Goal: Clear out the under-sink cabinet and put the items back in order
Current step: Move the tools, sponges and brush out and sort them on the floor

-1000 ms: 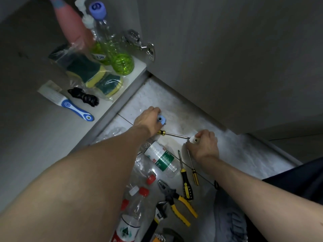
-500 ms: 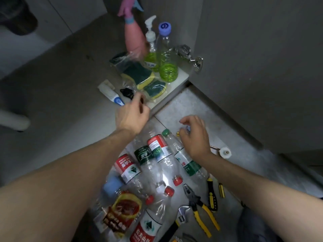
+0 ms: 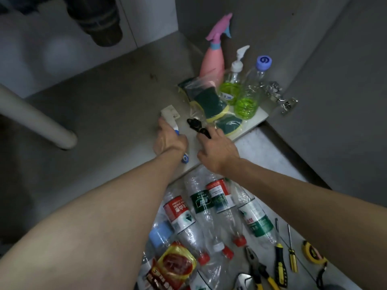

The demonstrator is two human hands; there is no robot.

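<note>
White numeral 9 on the blue cap (image 3: 264, 62) of the clear bottle holding green liquid, white Chinese characters on the red label (image 3: 175, 207) of a floor bottle, other bottle labels too blurred to read

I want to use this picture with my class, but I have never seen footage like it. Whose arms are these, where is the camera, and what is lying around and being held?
There is no machine here. A person wears a wide-angle camera on the head, looking forward and down, so the two bare arms are their own.

They are reaching into an open under-sink cabinet. The left hand grips a white brush with a blue handle. The right hand touches a small black object; what it is cannot be told.

At the cabinet's right corner stand a pink spray bottle, a pump bottle and a clear bottle, both holding green liquid, beside bagged scouring sponges.

On the floor in front lie empty plastic bottles, pliers and screwdrivers.
</note>
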